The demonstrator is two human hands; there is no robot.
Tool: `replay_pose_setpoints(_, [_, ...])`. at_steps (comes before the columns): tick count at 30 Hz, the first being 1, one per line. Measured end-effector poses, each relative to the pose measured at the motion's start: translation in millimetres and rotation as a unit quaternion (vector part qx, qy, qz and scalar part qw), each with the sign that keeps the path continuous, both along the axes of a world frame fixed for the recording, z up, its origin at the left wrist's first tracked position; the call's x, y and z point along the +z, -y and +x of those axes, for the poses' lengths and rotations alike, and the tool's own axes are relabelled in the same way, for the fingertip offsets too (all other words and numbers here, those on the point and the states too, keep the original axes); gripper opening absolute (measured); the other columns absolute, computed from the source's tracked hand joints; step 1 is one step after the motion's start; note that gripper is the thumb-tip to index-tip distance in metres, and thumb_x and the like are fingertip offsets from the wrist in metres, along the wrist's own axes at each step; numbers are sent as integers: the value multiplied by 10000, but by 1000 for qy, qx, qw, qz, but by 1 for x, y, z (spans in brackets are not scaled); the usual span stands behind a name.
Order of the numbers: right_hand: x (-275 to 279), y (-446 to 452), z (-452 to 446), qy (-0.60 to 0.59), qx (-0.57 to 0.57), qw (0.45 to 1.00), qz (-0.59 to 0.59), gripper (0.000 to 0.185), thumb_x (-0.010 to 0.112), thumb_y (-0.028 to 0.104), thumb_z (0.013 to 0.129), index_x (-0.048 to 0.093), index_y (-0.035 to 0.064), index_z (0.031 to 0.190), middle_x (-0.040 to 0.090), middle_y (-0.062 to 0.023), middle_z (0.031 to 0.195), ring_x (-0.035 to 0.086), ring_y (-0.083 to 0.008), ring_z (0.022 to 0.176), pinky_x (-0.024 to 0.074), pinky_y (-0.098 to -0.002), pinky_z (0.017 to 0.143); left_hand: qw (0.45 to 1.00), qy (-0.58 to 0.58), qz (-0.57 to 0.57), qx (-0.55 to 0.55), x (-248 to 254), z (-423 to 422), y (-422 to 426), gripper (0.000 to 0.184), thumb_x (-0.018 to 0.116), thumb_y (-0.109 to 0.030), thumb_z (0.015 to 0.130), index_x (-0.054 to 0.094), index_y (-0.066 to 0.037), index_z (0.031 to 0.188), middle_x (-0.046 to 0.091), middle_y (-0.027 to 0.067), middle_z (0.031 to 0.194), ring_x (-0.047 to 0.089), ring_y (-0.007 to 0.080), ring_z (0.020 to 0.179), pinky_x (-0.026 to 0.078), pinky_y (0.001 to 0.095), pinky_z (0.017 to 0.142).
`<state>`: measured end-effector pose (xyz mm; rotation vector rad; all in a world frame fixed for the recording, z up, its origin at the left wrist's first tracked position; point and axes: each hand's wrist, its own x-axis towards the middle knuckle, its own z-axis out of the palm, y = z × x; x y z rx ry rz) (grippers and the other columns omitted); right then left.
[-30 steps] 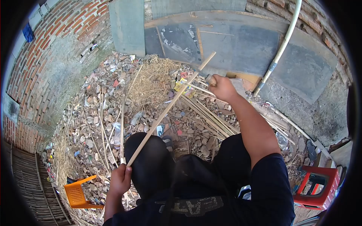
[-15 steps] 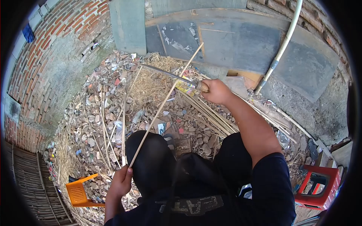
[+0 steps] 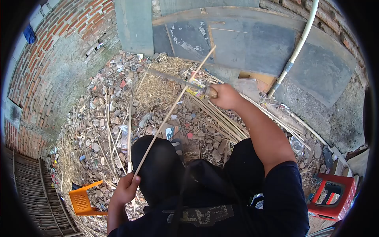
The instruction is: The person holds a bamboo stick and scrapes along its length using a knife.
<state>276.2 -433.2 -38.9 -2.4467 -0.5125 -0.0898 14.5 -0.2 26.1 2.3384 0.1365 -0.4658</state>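
Observation:
My left hand (image 3: 125, 189), at the lower left, is closed round the lower end of a long thin wooden strip (image 3: 161, 127). The strip slants up and to the right across my left knee. My right hand (image 3: 226, 96) grips the wooden handle of a long knife (image 3: 169, 76), whose blade points left and is somewhat blurred. The blade crosses the strip in its upper part; whether it has cut in cannot be made out.
Several strips lie piled on the rubble (image 3: 221, 122), others to the left (image 3: 129, 134). An orange plastic stool (image 3: 81, 201) lies lower left, a red one (image 3: 338, 197) stands lower right. Boards (image 3: 252, 47) and a pipe (image 3: 297, 49) lean at the back.
The right hand has come down and slightly left from a second ago, and the knife blade now points left across the strip. The strip's top end has shifted left and down.

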Motion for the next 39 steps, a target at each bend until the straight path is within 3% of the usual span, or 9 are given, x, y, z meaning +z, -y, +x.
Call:
replay_pose_setpoints(5, [29, -15, -26, 30, 94, 981, -168, 252, 735, 205, 798, 690, 139, 1038, 699, -145, 814, 712, -348, 832, 555, -499, 773, 979, -127, -145, 58, -18, -7, -8, 411, 515, -372, 1094, 545, -65, 824, 473, -56, 662, 390, 48, 623, 345, 260, 551])
replay_pose_setpoints(8, [-7, -5, -3, -6, 31, 999, -32, 228, 721, 183, 794, 681, 114, 1008, 705, -145, 815, 697, -362, 791, 545, -480, 747, 981, -112, -146, 64, -15, -10, -6, 446, 491, -400, 1101, 539, -61, 816, 487, -53, 670, 416, 68, 611, 366, 280, 549])
replay_pose_setpoints(11, [-13, -5, 4, 34, 24, 999, -9, 225, 709, 168, 793, 664, 82, 996, 700, -165, 810, 685, -387, 763, 537, -468, 722, 997, -23, -72, 9, -15, -11, -2, 472, 479, -406, 1099, 542, -29, 822, 508, 5, 627, 477, 140, 575, 400, 343, 553])
replay_pose_setpoints(16, [20, -22, -21, 54, 101, 987, -117, 234, 705, 161, 793, 654, 59, 998, 693, -192, 807, 683, -390, 756, 536, -461, 710, 989, 93, 107, -51, -14, -12, 13, 443, 481, -341, 1084, 530, 7, 815, 555, 205, 622, 586, 411, 595, 424, 471, 560])
replay_pose_setpoints(18, [0, -12, -6, -11, 11, 1000, -13, 213, 698, 177, 796, 661, 65, 973, 706, -191, 850, 693, -390, 810, 549, -468, 746, 981, 108, 151, -59, -19, -14, 12, 418, 478, -304, 1077, 519, 5, 799, 572, 256, 652, 597, 497, 649, 418, 512, 558])
replay_pose_setpoints(20, [-15, 4, 14, -31, -82, 995, 58, 202, 697, 188, 796, 663, 69, 956, 708, -187, 867, 691, -385, 824, 549, -464, 759, 985, 105, 126, -46, -16, -13, 13, 420, 479, -311, 1078, 530, 5, 805, 574, 247, 646, 600, 490, 640, 421, 510, 557])
replay_pose_setpoints(28, [17, -15, -24, 48, 84, 989, -113, 180, 711, 148, 785, 660, 87, 947, 695, -165, 806, 689, -361, 776, 543, -454, 723, 989, 87, 106, -53, -13, -7, 12, 421, 481, -317, 1080, 569, 14, 834, 627, 229, 690, 644, 465, 684, 470, 489, 596])
replay_pose_setpoints(32, [-19, 5, 11, -15, 1, 1000, 8, 186, 681, 141, 792, 661, 77, 965, 696, -178, 810, 691, -387, 785, 554, -483, 730, 986, 112, 119, -45, -24, -14, 9, 391, 492, -290, 1075, 555, 8, 829, 620, 234, 682, 638, 478, 685, 464, 502, 593])
replay_pose_setpoints(39, [12, -10, -14, 14, 44, 993, -109, 185, 703, 183, 807, 678, 115, 977, 706, -139, 796, 699, -378, 777, 557, -502, 730, 983, 112, 138, -51, -13, -10, 13, 343, 531, -256, 1056, 516, -9, 818, 591, 251, 649, 607, 508, 664, 449, 528, 572])
